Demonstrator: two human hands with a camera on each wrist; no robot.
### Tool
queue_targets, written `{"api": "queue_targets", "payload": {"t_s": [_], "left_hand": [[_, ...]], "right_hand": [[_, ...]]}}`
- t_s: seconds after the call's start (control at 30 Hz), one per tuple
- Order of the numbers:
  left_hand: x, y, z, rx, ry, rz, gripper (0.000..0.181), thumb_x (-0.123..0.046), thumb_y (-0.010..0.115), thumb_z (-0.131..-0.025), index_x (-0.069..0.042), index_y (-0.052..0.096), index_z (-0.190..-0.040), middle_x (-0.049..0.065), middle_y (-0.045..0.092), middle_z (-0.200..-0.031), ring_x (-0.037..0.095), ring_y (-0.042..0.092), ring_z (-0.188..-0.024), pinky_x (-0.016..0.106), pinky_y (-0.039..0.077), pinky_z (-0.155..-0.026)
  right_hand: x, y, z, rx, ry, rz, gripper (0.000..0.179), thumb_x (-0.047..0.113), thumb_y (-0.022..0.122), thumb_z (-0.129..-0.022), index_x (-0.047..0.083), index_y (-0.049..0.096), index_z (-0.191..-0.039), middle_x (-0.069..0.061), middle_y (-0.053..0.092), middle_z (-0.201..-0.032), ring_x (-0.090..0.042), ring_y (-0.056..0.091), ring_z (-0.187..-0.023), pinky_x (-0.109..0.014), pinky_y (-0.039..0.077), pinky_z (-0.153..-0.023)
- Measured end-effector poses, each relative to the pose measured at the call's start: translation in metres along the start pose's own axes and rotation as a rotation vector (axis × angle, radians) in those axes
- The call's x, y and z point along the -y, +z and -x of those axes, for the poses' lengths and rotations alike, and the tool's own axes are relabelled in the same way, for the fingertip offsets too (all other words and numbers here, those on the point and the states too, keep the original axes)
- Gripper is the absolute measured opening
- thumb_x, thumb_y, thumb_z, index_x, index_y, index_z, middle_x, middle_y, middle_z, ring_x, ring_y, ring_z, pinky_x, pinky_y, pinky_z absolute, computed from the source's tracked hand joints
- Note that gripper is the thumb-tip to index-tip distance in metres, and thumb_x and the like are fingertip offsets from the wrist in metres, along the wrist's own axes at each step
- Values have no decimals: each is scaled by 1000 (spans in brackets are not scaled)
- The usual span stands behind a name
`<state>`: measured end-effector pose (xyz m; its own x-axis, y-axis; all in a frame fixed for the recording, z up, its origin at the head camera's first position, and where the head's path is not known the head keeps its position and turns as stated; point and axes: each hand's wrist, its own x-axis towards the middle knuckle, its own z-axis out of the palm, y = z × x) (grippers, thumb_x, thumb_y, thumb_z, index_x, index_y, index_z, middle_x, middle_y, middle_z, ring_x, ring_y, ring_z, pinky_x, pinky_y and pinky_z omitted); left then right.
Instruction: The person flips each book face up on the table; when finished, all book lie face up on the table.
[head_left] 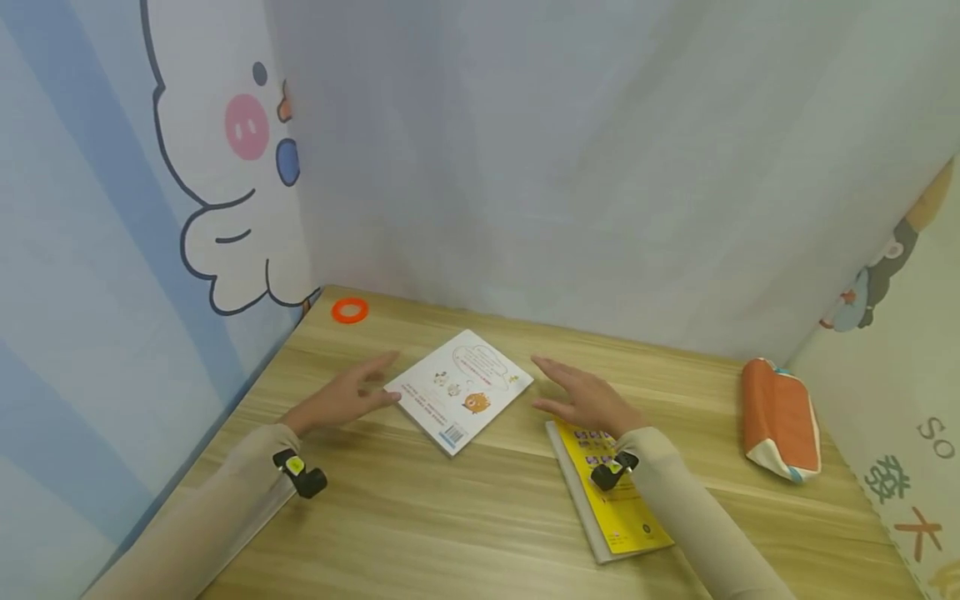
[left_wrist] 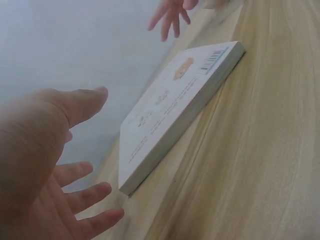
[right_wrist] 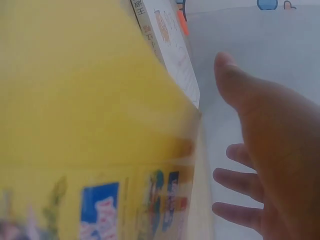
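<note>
A white book (head_left: 465, 390) lies flat on the wooden table, its back cover up with small cartoon animals and a barcode. Left of it is my left hand (head_left: 348, 393), fingers spread, thumb tip right at the book's edge in the head view. In the left wrist view, a gap shows between the fingers (left_wrist: 89, 197) and the book (left_wrist: 165, 110). On the other side, my right hand (head_left: 588, 396) reaches with straight fingers, apart from the white book. Below its wrist lies a yellow book (head_left: 611, 508), partly hidden by the right forearm. Neither hand holds anything.
An orange ring (head_left: 350, 311) lies at the table's far left corner. To the right is an orange and white pouch (head_left: 782, 421). Curtained walls border the table's back and sides. The pale edge of a flat thing (head_left: 251, 533) shows beside the left forearm.
</note>
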<state>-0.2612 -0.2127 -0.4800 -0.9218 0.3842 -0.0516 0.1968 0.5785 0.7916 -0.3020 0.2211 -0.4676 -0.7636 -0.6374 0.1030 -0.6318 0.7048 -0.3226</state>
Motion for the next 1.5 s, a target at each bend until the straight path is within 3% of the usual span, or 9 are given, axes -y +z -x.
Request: {"api": "queue_targets", "payload": {"t_s": [0.17,0.4,0.6,0.77,0.93,1.07,1.23,1.3,1.5], "left_hand": [[5,5,-3,28,2,41,84,-39,66,-100,-10,21,-164,18,21,-171,48,36,-149,61,41,-116],[5,11,-8,32,-42,-10,83,-40,66,-100,-8,23,-164,21,26,-169,47,37,-149,62,37,-118],[5,15,-12,56,-39,-32,76,-35,67,-100,-4,32,-160,23,27,-168,46,25,-155,64,21,-125],[8,17,-13,40,-45,-72,73,-32,68,-99,-6,35,-159,21,31,-167,45,25,-155,63,19,-126],[4,19,-12,4,-35,-106,67,-22,70,-97,-8,41,-156,19,40,-163,44,33,-152,63,25,-124],[-2,20,-11,-26,-26,-152,66,-16,71,-94,-6,45,-154,19,46,-159,43,39,-149,60,30,-123],[-6,23,-12,-70,-28,-253,67,-14,73,-91,-3,47,-152,20,51,-155,43,44,-146,59,32,-122],[-5,25,-13,-86,-35,-282,68,-16,74,-91,-3,47,-151,20,51,-154,43,45,-145,59,33,-122],[-5,28,-18,-109,-63,-343,72,-21,78,-89,-4,47,-152,20,53,-153,43,48,-142,59,36,-120]], "right_hand": [[-2,4,-3,59,40,-19,80,55,60,-99,21,28,-164,-5,36,-167,-32,40,-152,-55,35,-122],[-7,11,-8,113,48,-8,78,56,58,-100,18,31,-163,-14,48,-158,-36,51,-143,-54,40,-118],[-6,15,-10,131,36,-16,73,49,60,-101,16,35,-161,-18,58,-149,-35,58,-136,-53,46,-114],[-3,16,-13,113,11,4,67,44,64,-100,14,44,-157,-14,70,-127,-26,67,-109,-48,54,-101],[-2,18,-17,96,64,89,66,44,68,-97,17,48,-154,-7,67,-85,-14,51,-74,-36,49,-75],[0,21,-21,52,95,108,62,38,72,-96,16,54,-150,-7,73,-98,-15,55,-79,-37,51,-76],[-1,23,-27,31,70,79,48,24,74,-95,13,64,-140,-9,73,-128,-26,69,-114,-47,56,-98],[-3,23,-29,30,46,73,44,21,74,-95,12,66,-137,-9,73,-129,-28,69,-119,-48,55,-102],[-4,26,-37,15,12,63,40,17,75,-94,9,69,-132,-9,78,-114,-25,72,-103,-44,58,-93]]}}
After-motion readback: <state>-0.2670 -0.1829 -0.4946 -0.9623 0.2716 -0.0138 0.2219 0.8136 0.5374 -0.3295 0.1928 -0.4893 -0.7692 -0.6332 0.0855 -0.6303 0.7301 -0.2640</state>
